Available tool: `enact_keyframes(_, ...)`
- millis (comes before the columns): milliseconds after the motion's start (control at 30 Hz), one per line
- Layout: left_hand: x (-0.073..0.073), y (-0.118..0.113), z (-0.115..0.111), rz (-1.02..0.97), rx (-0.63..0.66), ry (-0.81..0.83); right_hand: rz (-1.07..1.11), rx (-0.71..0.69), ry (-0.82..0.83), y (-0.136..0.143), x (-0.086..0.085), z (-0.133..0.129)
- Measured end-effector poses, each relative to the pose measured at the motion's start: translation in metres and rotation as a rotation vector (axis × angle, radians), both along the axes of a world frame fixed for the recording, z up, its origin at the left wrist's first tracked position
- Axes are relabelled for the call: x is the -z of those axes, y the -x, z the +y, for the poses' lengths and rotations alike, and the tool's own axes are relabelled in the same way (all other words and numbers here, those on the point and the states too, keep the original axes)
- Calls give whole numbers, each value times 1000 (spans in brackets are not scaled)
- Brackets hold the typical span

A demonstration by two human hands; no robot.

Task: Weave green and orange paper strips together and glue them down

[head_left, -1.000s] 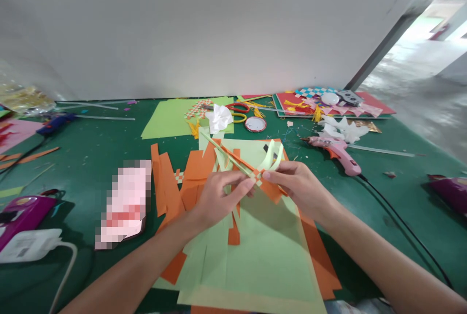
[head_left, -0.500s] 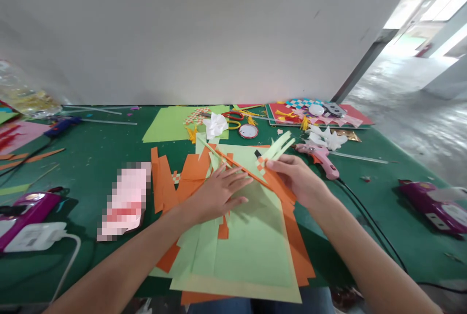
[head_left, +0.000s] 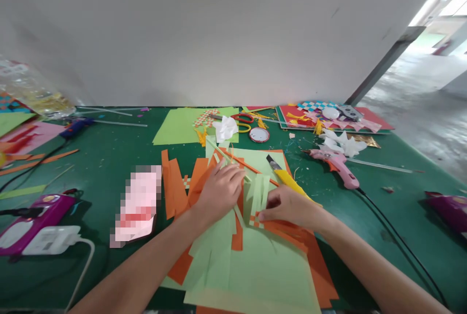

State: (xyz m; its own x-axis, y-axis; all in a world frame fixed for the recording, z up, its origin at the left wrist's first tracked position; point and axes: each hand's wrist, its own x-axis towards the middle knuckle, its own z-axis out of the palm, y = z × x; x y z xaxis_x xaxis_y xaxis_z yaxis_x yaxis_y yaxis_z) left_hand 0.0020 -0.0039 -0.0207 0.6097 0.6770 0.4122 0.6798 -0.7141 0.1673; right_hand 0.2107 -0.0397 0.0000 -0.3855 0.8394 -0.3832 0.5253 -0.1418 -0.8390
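Observation:
My right hand (head_left: 288,207) pinches a small woven paper piece (head_left: 257,219) made of orange and pale green strips. Its loose green ends point away from me, and its orange ends trail under the hand. My left hand (head_left: 222,185) is closed over thin paper strips (head_left: 219,148), fingers bent downward and together; whatever is between the fingertips is hidden. Beneath both hands lie pale green sheets (head_left: 270,265) on orange paper (head_left: 323,275). A yellow utility knife (head_left: 290,180), its blade end facing away, rests just beyond my right hand.
Right of the papers lies a pink glue gun (head_left: 341,168) with a black cord. A pixelated pink object (head_left: 138,204) lies to the left, near a purple power strip (head_left: 51,207). Scissors (head_left: 243,122), crumpled white tissue (head_left: 225,129) and a round lid (head_left: 259,134) sit farther back.
My right hand has brought the woven piece down and toward the middle, uncovering the yellow knife. My left hand's fingers were spread flat and are now bent together. The view has shifted slightly.

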Motion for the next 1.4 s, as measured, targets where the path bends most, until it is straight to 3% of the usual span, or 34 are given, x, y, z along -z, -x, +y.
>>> enact_keyframes(133, -1, 3, 6, -42, -198, 1, -131, -18, -114, 3, 0, 0)
enact_keyframes(267, -2, 3, 6, -25, -182, -1, -425, 58, -259, 7, -5, -4)
enact_keyframes(367, -6, 0, 0, -115, -46, -24, -610, 68, -320, 7, -8, -6)
enact_keyframes(433, -10, -3, -6, -135, 114, -3, -655, 42, -350, 3, -10, -8)
enact_keyframes(567, -13, -9, -17, 2, 419, 48, -636, -49, -431, -10, -16, -8)
enact_keyframes(667, -10, -11, -21, 35, 516, 67, -637, -80, -563, -20, -21, -14)
enact_keyframes(733, -9, -10, -21, 32, 520, 74, -616, -90, -651, -22, -20, -22)
enact_keyframes(867, -11, -8, -19, 91, 491, 97, -545, -260, -783, -18, -3, -42)
enact_keyframes(1033, -21, -10, -24, 242, 414, 92, -489, -230, -912, -20, 17, -53)
enact_keyframes(1167, -21, -13, -29, 300, 401, 1, -470, -192, -963, -23, 19, -50)
enact_keyframes(1400, -7, -10, -32, 298, 430, -158, -550, -246, -997, -20, 15, -38)
